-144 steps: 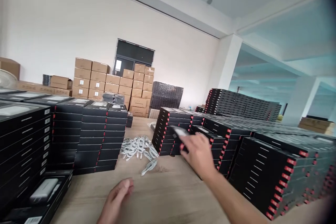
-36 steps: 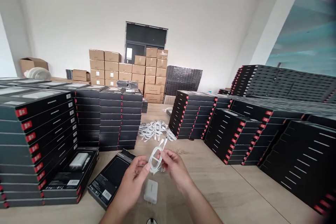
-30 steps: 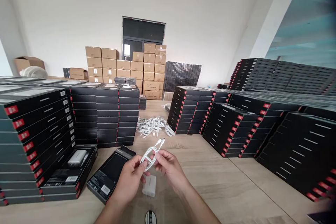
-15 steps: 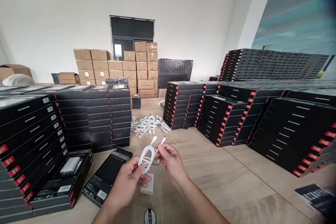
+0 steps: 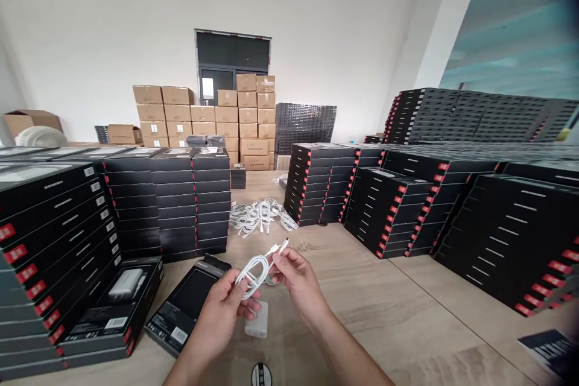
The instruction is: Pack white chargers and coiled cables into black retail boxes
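A coiled white charging cable [image 5: 254, 276] is held up over the table between my two hands. My left hand [image 5: 228, 297] pinches the lower left of the coil. Near the cable's connector ends, my right hand [image 5: 292, 271] is closed, with thumb and fingers around a connector. Both plugs point up and to the right, close together. Below my left hand, a white power adapter [image 5: 257, 321] lies on the table. An opened black box [image 5: 187, 301] lies left of my left hand. Farther left, a white charger [image 5: 125, 283] rests on another black box [image 5: 108, 319].
A pile of white cables [image 5: 260, 216] lies ahead on the wooden table [image 5: 362, 301]. Tall stacks of black boxes stand left [image 5: 176, 205] and right [image 5: 389, 211]. A round black-and-white item [image 5: 261, 375] sits at the near edge. Cardboard cartons [image 5: 226, 114] are stacked behind.
The cable's plug ends have come closer together and the coil leans more to the right. My hands stay in nearly the same place; the whole view has shifted slightly.
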`<state>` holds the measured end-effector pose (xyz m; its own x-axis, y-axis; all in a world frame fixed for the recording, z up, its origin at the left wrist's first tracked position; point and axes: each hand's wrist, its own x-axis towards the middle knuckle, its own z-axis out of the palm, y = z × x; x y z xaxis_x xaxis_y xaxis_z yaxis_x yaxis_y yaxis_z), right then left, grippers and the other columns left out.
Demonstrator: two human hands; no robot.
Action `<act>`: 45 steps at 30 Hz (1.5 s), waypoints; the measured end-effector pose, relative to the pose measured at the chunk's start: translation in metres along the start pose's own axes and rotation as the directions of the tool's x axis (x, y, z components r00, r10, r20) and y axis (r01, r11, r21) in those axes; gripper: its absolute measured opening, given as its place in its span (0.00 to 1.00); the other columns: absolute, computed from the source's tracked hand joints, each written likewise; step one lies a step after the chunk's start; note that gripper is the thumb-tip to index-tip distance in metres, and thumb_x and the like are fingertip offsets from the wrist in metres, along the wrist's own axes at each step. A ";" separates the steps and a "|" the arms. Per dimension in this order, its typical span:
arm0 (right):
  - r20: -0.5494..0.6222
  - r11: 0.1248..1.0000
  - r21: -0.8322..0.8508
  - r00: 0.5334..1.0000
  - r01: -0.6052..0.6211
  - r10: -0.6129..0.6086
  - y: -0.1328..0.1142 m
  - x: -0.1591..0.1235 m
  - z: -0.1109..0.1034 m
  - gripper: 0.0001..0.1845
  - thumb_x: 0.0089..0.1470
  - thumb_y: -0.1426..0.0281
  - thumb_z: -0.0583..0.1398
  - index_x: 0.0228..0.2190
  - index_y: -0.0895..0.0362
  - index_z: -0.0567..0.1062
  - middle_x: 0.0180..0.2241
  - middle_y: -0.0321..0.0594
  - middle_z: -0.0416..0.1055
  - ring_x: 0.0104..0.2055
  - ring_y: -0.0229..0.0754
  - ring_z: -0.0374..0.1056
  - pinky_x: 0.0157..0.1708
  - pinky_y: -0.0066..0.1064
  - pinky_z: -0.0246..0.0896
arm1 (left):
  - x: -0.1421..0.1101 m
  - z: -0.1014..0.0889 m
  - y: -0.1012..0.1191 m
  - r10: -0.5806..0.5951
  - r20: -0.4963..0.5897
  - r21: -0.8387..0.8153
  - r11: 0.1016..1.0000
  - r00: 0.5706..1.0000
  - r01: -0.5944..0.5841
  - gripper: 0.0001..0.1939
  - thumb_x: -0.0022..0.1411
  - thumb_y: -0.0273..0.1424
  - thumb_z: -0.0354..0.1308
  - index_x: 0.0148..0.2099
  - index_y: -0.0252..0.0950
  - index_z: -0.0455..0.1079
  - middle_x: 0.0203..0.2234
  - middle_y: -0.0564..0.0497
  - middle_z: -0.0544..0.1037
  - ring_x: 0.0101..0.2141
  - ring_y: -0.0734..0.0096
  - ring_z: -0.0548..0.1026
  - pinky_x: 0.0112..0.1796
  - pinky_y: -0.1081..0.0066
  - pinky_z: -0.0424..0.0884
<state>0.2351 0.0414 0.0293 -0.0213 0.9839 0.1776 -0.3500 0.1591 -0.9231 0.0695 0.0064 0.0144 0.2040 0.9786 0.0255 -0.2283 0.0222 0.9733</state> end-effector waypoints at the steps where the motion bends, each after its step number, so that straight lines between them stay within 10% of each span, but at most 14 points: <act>1: -0.015 1.000 0.029 1.000 -0.011 0.012 -0.002 0.000 0.000 0.16 0.44 0.58 0.69 0.31 0.56 0.77 0.27 0.37 0.75 0.27 0.38 0.67 0.24 0.26 0.60 | 0.000 0.000 0.000 -0.005 0.000 -0.004 1.000 1.000 0.005 0.23 0.53 0.51 0.59 0.37 0.35 0.67 0.27 0.51 0.77 0.25 0.70 0.75 0.26 0.72 0.68; 6: 0.123 0.963 0.154 0.971 -0.221 0.204 -0.015 -0.001 -0.008 0.22 0.49 0.51 0.63 0.34 0.57 0.77 0.23 0.37 0.73 0.23 0.35 0.67 0.21 0.23 0.56 | 0.000 -0.001 -0.001 -0.022 0.036 0.052 0.998 0.999 0.020 0.22 0.54 0.52 0.57 0.34 0.37 0.63 0.23 0.55 0.75 0.20 0.75 0.71 0.18 0.77 0.61; 12: 0.378 0.888 0.106 0.844 -0.447 0.380 -0.022 -0.006 -0.024 0.09 0.44 0.66 0.68 0.26 0.58 0.75 0.22 0.34 0.73 0.22 0.32 0.66 0.25 0.23 0.57 | -0.011 0.001 0.010 -0.085 0.147 0.008 0.996 0.985 0.085 0.19 0.57 0.49 0.57 0.33 0.37 0.62 0.20 0.57 0.72 0.14 0.82 0.65 0.15 0.80 0.54; 17: 0.524 0.922 -0.109 0.767 -0.371 0.370 -0.027 -0.013 -0.024 0.15 0.37 0.66 0.72 0.29 0.59 0.79 0.25 0.37 0.75 0.27 0.37 0.68 0.31 0.27 0.59 | -0.018 0.002 0.013 -0.137 0.213 -0.076 0.985 0.967 0.156 0.19 0.56 0.49 0.58 0.33 0.38 0.62 0.15 0.60 0.69 0.10 0.84 0.58 0.13 0.79 0.47; 21: 0.601 0.926 -0.330 0.715 -0.185 0.357 -0.037 -0.017 -0.014 0.16 0.42 0.60 0.69 0.30 0.60 0.81 0.28 0.38 0.76 0.31 0.41 0.68 0.36 0.32 0.60 | -0.017 0.000 0.010 -0.121 0.204 0.165 0.982 0.971 0.088 0.18 0.59 0.49 0.53 0.33 0.38 0.62 0.18 0.58 0.70 0.12 0.83 0.61 0.14 0.80 0.48; 28: 0.442 0.914 -0.405 0.875 -0.004 0.199 -0.029 -0.015 -0.008 0.12 0.47 0.61 0.67 0.27 0.57 0.77 0.24 0.33 0.70 0.27 0.37 0.61 0.29 0.28 0.56 | -0.015 -0.004 0.012 -0.098 0.153 0.279 0.959 0.983 0.053 0.18 0.61 0.49 0.49 0.33 0.39 0.60 0.18 0.59 0.68 0.13 0.81 0.60 0.15 0.79 0.49; 33: 0.273 0.966 -0.241 0.948 -0.095 0.162 -0.007 -0.011 0.001 0.15 0.47 0.57 0.66 0.25 0.57 0.75 0.19 0.30 0.66 0.20 0.32 0.56 0.21 0.24 0.50 | -0.010 -0.006 0.004 0.025 0.056 0.481 0.875 0.998 -0.049 0.17 0.64 0.46 0.45 0.32 0.40 0.62 0.17 0.58 0.68 0.15 0.76 0.62 0.18 0.76 0.55; 45: 0.123 0.987 0.128 0.989 -0.102 0.086 0.014 -0.013 0.020 0.14 0.42 0.61 0.71 0.27 0.57 0.79 0.21 0.34 0.72 0.23 0.33 0.62 0.25 0.25 0.59 | -0.007 0.005 -0.002 0.098 -0.025 0.633 0.772 0.995 -0.060 0.10 0.66 0.30 0.42 0.33 0.39 0.62 0.18 0.57 0.69 0.21 0.73 0.68 0.24 0.75 0.57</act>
<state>0.2120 0.0294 0.0207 -0.1662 0.9764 0.1379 -0.4632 0.0462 -0.8851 0.0727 -0.0015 0.0137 0.1562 0.9810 0.1153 0.4141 -0.1710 0.8940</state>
